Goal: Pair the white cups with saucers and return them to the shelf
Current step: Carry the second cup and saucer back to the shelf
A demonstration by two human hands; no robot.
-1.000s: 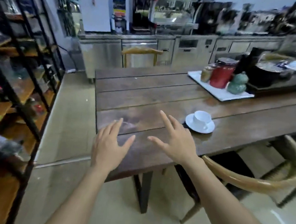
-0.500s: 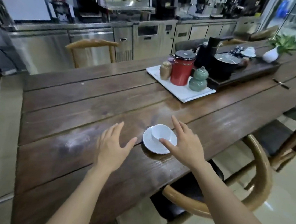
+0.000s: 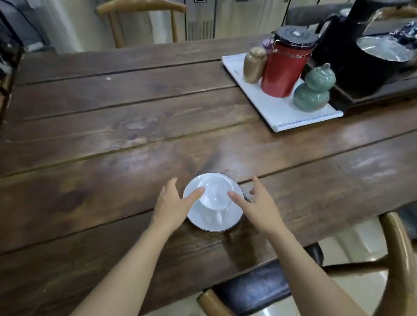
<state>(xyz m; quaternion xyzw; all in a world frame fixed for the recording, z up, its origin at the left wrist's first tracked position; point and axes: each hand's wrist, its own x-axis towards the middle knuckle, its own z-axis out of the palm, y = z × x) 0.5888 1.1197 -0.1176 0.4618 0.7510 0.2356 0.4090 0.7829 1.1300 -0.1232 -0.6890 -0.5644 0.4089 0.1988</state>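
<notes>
White cup (image 3: 215, 193); saucer (image 3: 232, 215) seemingly dark-rimmed; red canister (image 3: 283, 70).

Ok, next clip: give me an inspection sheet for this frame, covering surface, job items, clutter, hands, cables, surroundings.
Surface: dark wooden plank table, bare around the job's things.
Job's things: white ceramic cup standing on white round saucer, near the table's front edge.
Clutter: white rectangular tray carrying red lidded canister, green gourd-shaped jar, small tan jar.
Hands: left hand and right hand open, flanking the cup; contact unclear.
Cables: nothing seen.
Surroundings: wooden chairs, steel cabinets behind.
</notes>
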